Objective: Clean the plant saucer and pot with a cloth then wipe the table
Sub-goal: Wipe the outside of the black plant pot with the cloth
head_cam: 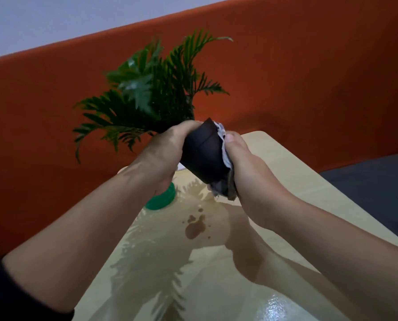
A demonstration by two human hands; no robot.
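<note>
Orange wall behind, glossy tan table (274, 158) below with a brown spill (194, 228) near centre. I've got the pot (201, 154) lifted clear of the table, tipped so its long axis runs toward the wall, foliage away from me. Left hand (163, 149) clamped round the pot's left side; right hand (242, 163) closed on the cloth (221, 135), pressed against the pot's right side. Green saucer (162, 199) sits directly under my left wrist.

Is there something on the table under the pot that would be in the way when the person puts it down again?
Partly. The pot is held tilted above the table by both hands. The green saucer sits below the left hand, and a brown puddle lies nearer the camera. Elsewhere the tabletop looks bare.
</note>
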